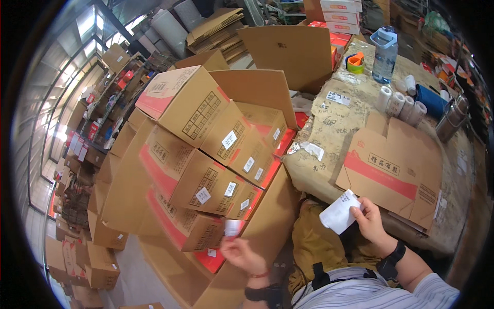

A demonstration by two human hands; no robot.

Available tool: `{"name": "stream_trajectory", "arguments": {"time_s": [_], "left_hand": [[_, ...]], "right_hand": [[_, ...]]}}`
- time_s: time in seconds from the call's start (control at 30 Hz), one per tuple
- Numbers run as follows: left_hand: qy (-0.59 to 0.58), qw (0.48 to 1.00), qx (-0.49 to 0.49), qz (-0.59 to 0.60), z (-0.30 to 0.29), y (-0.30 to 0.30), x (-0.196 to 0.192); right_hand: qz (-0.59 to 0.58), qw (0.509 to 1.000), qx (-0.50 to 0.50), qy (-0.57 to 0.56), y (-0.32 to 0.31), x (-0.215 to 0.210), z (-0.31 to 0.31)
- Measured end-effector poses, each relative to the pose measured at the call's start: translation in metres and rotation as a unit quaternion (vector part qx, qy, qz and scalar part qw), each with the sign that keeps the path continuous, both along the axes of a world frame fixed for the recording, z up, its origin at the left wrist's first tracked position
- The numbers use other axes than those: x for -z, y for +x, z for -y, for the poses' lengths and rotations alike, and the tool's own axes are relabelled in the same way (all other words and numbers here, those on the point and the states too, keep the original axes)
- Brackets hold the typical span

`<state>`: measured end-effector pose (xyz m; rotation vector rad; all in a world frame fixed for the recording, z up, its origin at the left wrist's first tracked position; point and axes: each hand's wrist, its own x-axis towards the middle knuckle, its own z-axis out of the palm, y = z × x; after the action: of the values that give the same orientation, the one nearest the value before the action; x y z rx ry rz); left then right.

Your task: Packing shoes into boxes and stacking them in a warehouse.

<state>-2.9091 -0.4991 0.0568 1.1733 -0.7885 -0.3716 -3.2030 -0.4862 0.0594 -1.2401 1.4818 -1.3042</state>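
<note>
My right hand point(368, 221) is closed on a folded strip of white labels point(338, 212), held above my lap beside the table. My left hand point(243, 256) is raised in front of the stacked shoe boxes, its fingers pinched together. A small white label point(232, 227), blurred by motion, shows at its fingertips, close to the end of a lower brown box point(203, 234). Several brown and red boxes are stacked here inside a large open carton point(231, 280). White labels sit on many box ends, one of them on the top box point(229, 139).
On the worn table point(314, 175) at right lie flattened brown cardboard point(393, 167), white label rolls point(395, 104), a blue water bottle point(384, 54), a steel flask point(453, 118) and tape rolls point(355, 62). Open cartons point(105, 216) and shelves stand at left.
</note>
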Motion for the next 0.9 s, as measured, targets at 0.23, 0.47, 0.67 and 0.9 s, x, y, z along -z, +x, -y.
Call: {"name": "stream_trajectory", "arguments": {"time_s": [0.23, 0.47, 0.67, 0.9], "left_hand": [[0.134, 0.988, -0.033, -0.074, 0.004, 0.067, -0.006], [0.287, 0.892, 0.198, -0.289, 0.000, 0.035, 0.024], [0.265, 0.771, 0.578, 0.012, -0.001, -0.061, 0.023], [0.218, 0.745, 0.626, -0.077, 0.040, -0.143, -0.020]], "right_hand": [[0.076, 0.997, -0.019, -0.006, 0.004, 0.005, 0.001], [0.018, 0.999, -0.033, 0.017, -0.003, 0.010, 0.000], [0.188, 0.981, -0.026, 0.029, -0.011, 0.009, 0.007], [0.001, 0.995, -0.061, -0.082, -0.043, -0.019, 0.005]]}}
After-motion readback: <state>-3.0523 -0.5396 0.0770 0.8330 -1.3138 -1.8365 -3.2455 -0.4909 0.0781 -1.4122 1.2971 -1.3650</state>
